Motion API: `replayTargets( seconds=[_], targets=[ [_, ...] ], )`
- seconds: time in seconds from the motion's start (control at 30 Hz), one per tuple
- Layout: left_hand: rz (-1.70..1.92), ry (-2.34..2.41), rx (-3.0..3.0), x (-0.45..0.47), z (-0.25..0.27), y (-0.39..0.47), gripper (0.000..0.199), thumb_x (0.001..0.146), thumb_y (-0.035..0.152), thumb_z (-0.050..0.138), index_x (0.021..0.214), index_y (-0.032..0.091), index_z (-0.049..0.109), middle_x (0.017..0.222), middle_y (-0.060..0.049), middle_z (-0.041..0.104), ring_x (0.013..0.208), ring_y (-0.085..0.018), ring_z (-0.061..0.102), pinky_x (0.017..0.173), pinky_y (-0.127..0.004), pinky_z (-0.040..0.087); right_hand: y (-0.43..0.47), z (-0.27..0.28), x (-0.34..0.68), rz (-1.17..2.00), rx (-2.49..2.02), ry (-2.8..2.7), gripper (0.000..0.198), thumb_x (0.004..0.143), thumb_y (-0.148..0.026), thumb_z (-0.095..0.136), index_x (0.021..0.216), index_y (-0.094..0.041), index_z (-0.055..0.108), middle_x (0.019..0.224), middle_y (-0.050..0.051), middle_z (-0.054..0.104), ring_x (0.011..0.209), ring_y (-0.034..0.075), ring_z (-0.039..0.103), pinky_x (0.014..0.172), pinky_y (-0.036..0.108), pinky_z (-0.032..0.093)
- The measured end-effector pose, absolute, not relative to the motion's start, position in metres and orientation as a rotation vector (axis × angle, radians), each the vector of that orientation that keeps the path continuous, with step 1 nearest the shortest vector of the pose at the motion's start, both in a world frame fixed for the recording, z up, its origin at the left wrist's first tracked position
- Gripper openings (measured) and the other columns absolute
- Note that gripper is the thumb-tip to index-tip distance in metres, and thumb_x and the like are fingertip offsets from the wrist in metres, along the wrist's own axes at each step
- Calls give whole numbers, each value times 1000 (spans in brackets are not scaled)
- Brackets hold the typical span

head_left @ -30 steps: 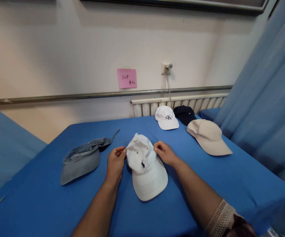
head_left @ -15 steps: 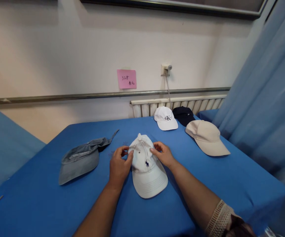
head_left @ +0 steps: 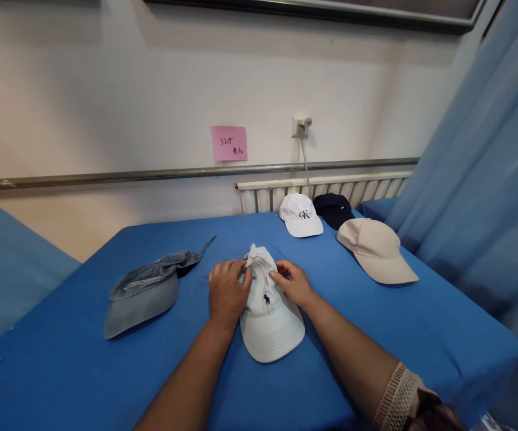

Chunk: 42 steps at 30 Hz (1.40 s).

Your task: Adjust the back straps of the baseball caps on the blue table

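A pale baseball cap [head_left: 271,332] with a small dark embroidered figure lies on the blue-covered table [head_left: 160,383], its brim pointing toward me. My left hand [head_left: 229,290] is closed on the left side of the crown, which is creased and pushed in near the top. On the other side, my right hand [head_left: 295,282] grips the crown between thumb and fingers. Some of the fingertips are hidden behind the fabric.
A crumpled grey cap [head_left: 144,293] lies to the left. Farther back on the right are a white cap [head_left: 301,215], a navy cap [head_left: 333,209] and a beige cap [head_left: 375,251]. A radiator [head_left: 263,197] runs along the wall; a blue curtain [head_left: 478,179] hangs at right.
My left hand has moved right and in over the crown, and the top of the pale cap has become more creased. My right hand has barely moved.
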State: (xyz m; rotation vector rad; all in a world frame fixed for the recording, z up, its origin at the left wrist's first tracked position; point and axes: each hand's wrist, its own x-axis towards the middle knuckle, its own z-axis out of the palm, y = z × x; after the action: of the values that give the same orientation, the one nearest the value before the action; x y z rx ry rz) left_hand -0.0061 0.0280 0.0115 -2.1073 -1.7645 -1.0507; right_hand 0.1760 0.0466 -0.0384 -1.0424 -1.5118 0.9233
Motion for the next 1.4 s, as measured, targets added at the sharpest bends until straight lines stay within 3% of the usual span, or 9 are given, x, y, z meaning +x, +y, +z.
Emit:
replayTargets(
  seconds=[0.3,0.47,0.67,0.83,1.07,1.27,1.4],
  targets=[
    [-1484,-1968,-2229,-24,36,37,29,87,38,50,81,23,74,87,-6,74,87,-26,65,85,-35,44,47,-37,175,758,-1171,-1410,26,80,-40,64,93,-18,66,88,4,67,76,16,59,73,29,49],
    [-1547,-1982,-2193,-27,34,37,29,86,41,51,78,23,73,84,-5,73,84,-24,65,82,-34,45,31,-16,176,536,-1237,-1531,24,87,-42,59,78,-20,62,78,1,63,69,14,56,67,26,44],
    [-1552,-1937,-2156,-22,30,35,28,87,39,51,81,23,73,89,-6,74,88,-25,64,88,-36,44,11,0,165,447,-1437,-1860,23,84,-44,66,79,-22,63,79,1,66,71,15,59,69,27,40],
    [-1554,-1961,-2128,-21,31,34,27,86,40,51,81,24,72,89,-6,74,89,-25,64,89,-36,44,16,-8,163,590,-1345,-1866,17,88,-31,56,75,-21,61,78,0,66,73,15,59,69,26,42],
    [-1514,-1975,-2185,-22,26,35,34,90,43,47,83,21,71,89,-7,73,87,-24,65,84,-35,46,31,-26,169,1203,-924,-1511,24,81,-42,58,71,-20,56,64,-3,56,59,12,51,61,25,43],
    [-1527,-1820,-2159,-18,22,22,28,90,39,51,99,19,69,102,-10,71,96,-25,64,88,-35,46,30,-31,167,1100,-1035,-1520,20,77,-38,64,71,-19,58,63,-4,56,57,11,48,58,24,41],
    [-1334,-1732,-2154,-18,23,7,24,86,37,56,95,18,67,90,-9,70,85,-25,63,84,-37,46,27,-23,171,1007,-1031,-1502,21,80,-37,60,68,-19,57,60,-5,53,55,11,46,55,23,37]
  ],
)
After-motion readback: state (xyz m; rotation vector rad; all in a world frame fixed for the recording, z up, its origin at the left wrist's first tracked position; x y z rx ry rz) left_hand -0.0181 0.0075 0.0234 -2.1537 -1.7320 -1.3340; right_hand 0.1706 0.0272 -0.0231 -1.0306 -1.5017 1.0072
